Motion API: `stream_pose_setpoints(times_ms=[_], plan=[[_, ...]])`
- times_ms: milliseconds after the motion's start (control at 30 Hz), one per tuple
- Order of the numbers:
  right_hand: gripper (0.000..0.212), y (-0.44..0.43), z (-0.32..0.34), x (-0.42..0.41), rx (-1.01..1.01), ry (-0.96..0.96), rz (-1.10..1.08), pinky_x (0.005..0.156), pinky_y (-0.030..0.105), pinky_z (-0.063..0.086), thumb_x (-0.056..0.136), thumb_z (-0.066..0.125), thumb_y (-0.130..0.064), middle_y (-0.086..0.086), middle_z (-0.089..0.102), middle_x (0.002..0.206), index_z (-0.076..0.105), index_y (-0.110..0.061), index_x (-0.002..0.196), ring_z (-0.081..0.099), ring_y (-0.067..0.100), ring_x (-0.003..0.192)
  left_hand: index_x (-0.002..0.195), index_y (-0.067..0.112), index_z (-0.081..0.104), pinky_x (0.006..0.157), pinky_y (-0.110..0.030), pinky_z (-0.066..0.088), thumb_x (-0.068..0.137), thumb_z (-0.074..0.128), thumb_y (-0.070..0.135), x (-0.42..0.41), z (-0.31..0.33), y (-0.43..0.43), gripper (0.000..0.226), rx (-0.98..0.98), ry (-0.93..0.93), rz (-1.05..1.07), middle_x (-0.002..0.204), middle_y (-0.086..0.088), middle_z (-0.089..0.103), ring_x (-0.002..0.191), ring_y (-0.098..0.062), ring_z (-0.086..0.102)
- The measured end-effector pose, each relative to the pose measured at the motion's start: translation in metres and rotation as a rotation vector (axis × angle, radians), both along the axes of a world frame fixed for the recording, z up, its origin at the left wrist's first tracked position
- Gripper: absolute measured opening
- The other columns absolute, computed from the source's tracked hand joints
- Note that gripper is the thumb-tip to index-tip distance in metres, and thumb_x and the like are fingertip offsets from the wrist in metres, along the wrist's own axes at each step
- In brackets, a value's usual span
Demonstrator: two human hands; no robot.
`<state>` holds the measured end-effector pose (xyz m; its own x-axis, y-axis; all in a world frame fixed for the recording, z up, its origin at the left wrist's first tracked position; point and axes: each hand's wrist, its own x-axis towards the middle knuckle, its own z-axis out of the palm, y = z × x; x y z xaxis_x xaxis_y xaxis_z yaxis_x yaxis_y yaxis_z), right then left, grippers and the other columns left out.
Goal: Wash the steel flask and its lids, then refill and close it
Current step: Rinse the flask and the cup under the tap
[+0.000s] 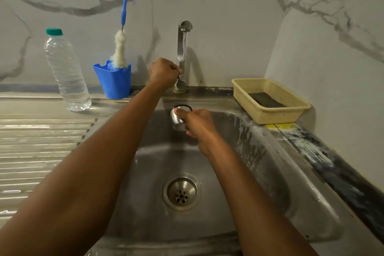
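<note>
My right hand (198, 123) grips a small steel cup-shaped lid (178, 117) with a dark rim, mouth up, over the back of the steel sink (270, 183), below the tap spout. My left hand (164, 72) is curled round the handle of the steel tap (182, 48) at the back wall. The flask body itself is not in sight. Whether water is running I cannot tell.
On the ribbed drainboard (41, 141) at left stands a clear plastic water bottle (66, 72) with a green cap. A blue cup (114, 80) holds a blue-handled bottle brush (120, 52). A cream basket (270, 100) with a dark scrub pad sits at the right. The drain (181, 192) lies mid-basin.
</note>
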<state>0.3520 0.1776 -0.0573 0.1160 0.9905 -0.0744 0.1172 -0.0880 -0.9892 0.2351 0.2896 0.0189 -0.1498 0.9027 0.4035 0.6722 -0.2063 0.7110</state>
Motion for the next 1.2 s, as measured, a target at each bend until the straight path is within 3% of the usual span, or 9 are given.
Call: stream_pose_setpoints(times_ms=[133,233,400,533,600,700,867,1033,1200], plan=[[0.031,0.004,-0.004,-0.004,0.008,-0.022,-0.009,0.082,0.036,0.058,0.082,0.077,-0.043,0.001,0.074,0.091,0.072,-0.016,0.096,0.07,0.018,0.087,0.092,0.011,0.072,0.079,-0.023,0.051,0.097,0.062,0.008,0.0,0.0,-0.004,0.011,-0.008,-0.01,-0.014,0.088,0.001,0.066,0.071,-0.004,0.056],[0.028,0.008,-0.009,-0.007,0.025,-0.035,-0.022,0.089,0.044,0.059,0.083,0.076,-0.047,0.002,0.073,0.098,0.067,-0.021,0.091,0.07,0.021,0.093,0.1,0.008,0.072,0.078,-0.024,0.047,0.098,0.061,0.009,-0.001,-0.001,-0.011,0.012,-0.011,0.02,-0.034,0.092,-0.001,0.065,0.084,-0.01,0.059],[0.06,0.006,-0.007,-0.014,0.005,-0.053,-0.043,0.088,0.048,0.059,0.073,0.069,-0.064,0.004,0.073,0.104,0.069,-0.017,0.109,0.07,0.023,0.095,0.113,0.011,0.069,0.086,-0.034,0.053,0.099,0.06,0.022,-0.019,-0.016,-0.039,0.02,-0.169,0.017,-0.036,0.105,-0.004,0.067,0.095,-0.019,0.063],[0.05,0.001,0.007,-0.013,-0.054,0.058,-0.063,0.078,0.04,0.063,0.087,0.066,-0.056,0.007,0.074,0.106,0.068,-0.013,0.113,0.073,0.023,0.089,0.092,0.01,0.066,0.082,-0.039,0.058,0.101,0.053,0.022,-0.025,-0.033,-0.073,0.02,-0.378,0.024,-0.116,0.096,-0.013,0.069,0.087,-0.027,0.066],[0.04,0.0,0.02,-0.013,-0.099,0.099,-0.045,0.077,0.036,0.062,0.097,0.059,-0.049,0.006,0.07,0.105,0.065,-0.014,0.114,0.07,0.022,0.091,0.091,0.011,0.066,0.075,-0.032,0.057,0.103,0.05,0.02,-0.02,-0.041,-0.089,0.022,-0.425,-0.102,-0.217,0.09,-0.013,0.067,0.082,-0.022,0.065],[0.035,-0.003,0.032,-0.012,-0.133,0.125,0.005,0.083,0.035,0.06,0.104,0.047,-0.046,0.003,0.068,0.097,0.067,-0.019,0.111,0.067,0.019,0.09,0.104,0.007,0.069,0.085,-0.04,0.059,0.104,0.05,0.02,-0.015,-0.05,-0.103,0.022,-0.419,-0.418,-0.281,0.098,-0.02,0.071,0.091,-0.028,0.069],[0.036,0.003,0.034,-0.005,-0.057,0.117,0.101,0.092,0.04,0.058,0.096,0.067,-0.024,0.009,0.068,0.117,0.058,-0.016,0.129,0.067,0.022,0.104,0.1,0.006,0.072,0.095,-0.044,0.057,0.1,0.055,0.011,-0.015,-0.056,-0.103,0.018,-0.413,-0.64,-0.289,0.101,-0.019,0.074,0.099,-0.031,0.07],[0.069,0.006,0.024,0.002,0.188,-0.168,0.111,0.096,0.038,0.056,0.083,0.08,-0.014,0.001,0.063,0.129,0.05,-0.02,0.145,0.062,0.019,0.11,0.115,0.012,0.069,0.091,-0.044,0.057,0.103,0.054,0.025,-0.015,-0.058,-0.102,0.023,-0.432,-0.805,-0.363,0.104,-0.015,0.074,0.091,-0.024,0.07],[0.054,0.0,0.012,-0.006,0.441,-0.642,0.136,0.093,0.041,0.052,0.085,0.074,-0.013,0.014,0.054,0.129,0.054,-0.017,0.135,0.06,0.031,0.112,0.1,0.011,0.071,0.082,-0.04,0.056,0.102,0.055,0.014,-0.009,-0.059,-0.106,0.016,-0.381,-0.802,-0.295,0.085,-0.008,0.072,0.081,-0.02,0.065]])
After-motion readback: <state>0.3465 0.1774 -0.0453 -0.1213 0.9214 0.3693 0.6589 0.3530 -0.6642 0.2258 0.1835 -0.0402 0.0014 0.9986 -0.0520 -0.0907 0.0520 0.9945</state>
